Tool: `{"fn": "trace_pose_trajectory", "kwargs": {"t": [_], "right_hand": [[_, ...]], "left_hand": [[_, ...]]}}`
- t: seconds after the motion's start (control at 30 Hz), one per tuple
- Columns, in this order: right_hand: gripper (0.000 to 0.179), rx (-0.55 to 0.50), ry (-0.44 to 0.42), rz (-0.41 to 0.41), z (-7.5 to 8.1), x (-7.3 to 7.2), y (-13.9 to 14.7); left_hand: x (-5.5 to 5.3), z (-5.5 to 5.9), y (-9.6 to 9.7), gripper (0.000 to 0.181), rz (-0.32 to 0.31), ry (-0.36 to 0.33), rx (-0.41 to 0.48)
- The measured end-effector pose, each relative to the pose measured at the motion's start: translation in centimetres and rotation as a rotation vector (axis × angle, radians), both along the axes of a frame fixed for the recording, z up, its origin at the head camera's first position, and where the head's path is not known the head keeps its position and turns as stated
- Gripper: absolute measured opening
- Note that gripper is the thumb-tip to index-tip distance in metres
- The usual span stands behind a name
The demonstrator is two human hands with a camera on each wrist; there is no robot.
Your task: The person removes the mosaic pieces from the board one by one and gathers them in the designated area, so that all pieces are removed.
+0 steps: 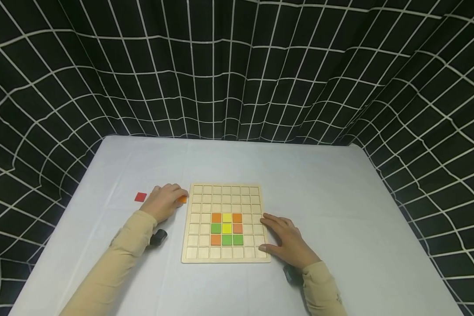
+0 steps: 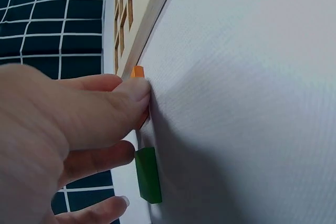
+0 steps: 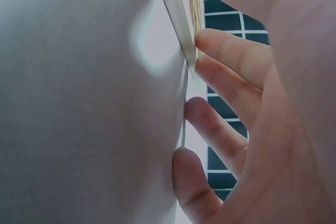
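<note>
Left of the wooden grid board (image 1: 226,260), my left hand (image 1: 163,202) pinches an orange tile (image 1: 183,199) between thumb and forefinger. In the left wrist view the thumb covers most of this orange tile (image 2: 138,71), low by the white cloth. A green tile (image 2: 148,175) lies beside it, under the other fingers; the hand hides it from the head view. My right hand (image 1: 288,241) rests at the board's right edge, fingers spread and relaxed, fingertips at the rim. Orange, yellow, green and salmon tiles fill a three-by-three block, with a yellow tile (image 1: 227,228) at its centre.
A red tile (image 1: 140,197) lies on the white-covered table (image 1: 320,175), left of my left hand. Dark wrist devices, one of them a black camera (image 1: 158,237), hang under both wrists. A black curtain (image 1: 221,66) with white grid lines encloses the table's back and sides.
</note>
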State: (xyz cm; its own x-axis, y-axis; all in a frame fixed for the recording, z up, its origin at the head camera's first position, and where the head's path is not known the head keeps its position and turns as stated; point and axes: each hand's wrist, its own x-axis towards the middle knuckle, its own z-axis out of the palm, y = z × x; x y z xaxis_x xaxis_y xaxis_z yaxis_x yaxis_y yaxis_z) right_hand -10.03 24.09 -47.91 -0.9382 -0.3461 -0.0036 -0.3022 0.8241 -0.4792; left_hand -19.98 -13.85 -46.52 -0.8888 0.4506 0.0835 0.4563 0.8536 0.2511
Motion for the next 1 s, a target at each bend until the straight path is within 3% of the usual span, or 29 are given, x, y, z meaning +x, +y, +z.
{"fn": "trace_pose_trajectory", "kwargs": {"t": [0.33,0.6,0.8,1.0], "right_hand": [[0.073,-0.013,0.016,0.007,0.0,-0.2,0.1],[0.074,-0.028,0.026,0.011,0.1,-0.1,0.1],[0.074,-0.025,0.013,0.012,-0.1,0.0,0.1],[0.074,-0.020,0.021,0.009,-0.1,0.0,0.1]], "left_hand": [[0.1,0.1,0.4,0.022,-0.012,0.050,0.010],[1.0,0.8,2.7,0.019,-0.110,0.144,0.159],[2.0,0.3,5.1,0.021,-0.210,0.108,0.209],[2.5,-0.1,6.6,0.028,-0.294,0.045,0.172]]}}
